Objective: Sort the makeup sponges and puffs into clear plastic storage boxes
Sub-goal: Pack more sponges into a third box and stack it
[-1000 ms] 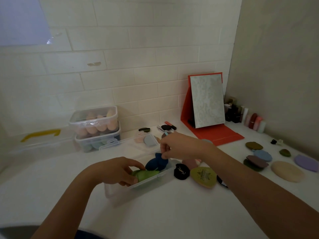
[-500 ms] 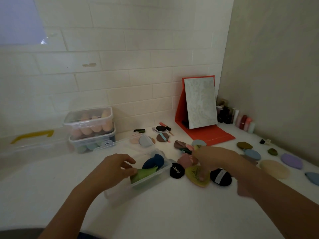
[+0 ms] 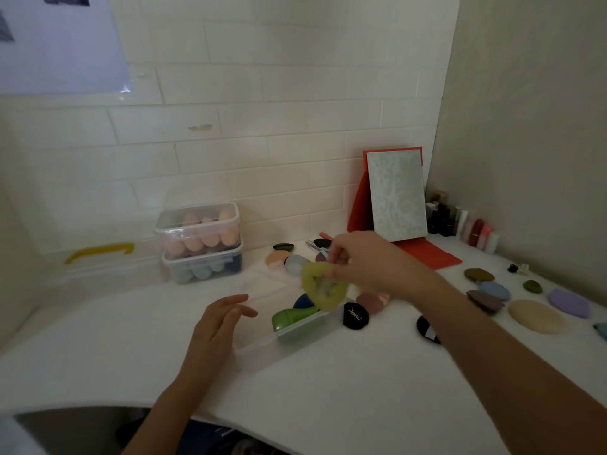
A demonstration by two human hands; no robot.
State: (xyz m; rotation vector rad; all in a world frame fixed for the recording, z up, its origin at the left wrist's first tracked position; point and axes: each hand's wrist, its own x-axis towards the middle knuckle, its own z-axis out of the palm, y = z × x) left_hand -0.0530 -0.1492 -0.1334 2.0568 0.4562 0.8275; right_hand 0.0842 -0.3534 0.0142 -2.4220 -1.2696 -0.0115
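Observation:
My right hand [image 3: 368,264] pinches a yellow-green puff [image 3: 322,288] by its upper edge and holds it in the air over the open clear box [image 3: 295,333]. Inside that box lie a green sponge [image 3: 290,317] and a dark blue sponge [image 3: 301,302]. My left hand [image 3: 218,323] hovers just left of the box, fingers spread and holding nothing. Two lidded clear boxes [image 3: 200,241] full of sponges stand stacked by the wall. Several loose puffs lie at the right, among them a black puff [image 3: 355,316] and a beige puff [image 3: 535,316].
A red-framed mirror [image 3: 395,195] leans in the corner with small bottles [image 3: 473,229] beside it. A large clear bin with a yellow handle [image 3: 98,252] sits at the far left. More puffs and small tools [image 3: 295,257] lie behind the open box.
My right hand picked the yellow-green puff off the counter and lifted it over the open box. My left hand let go of the box rim and opened.

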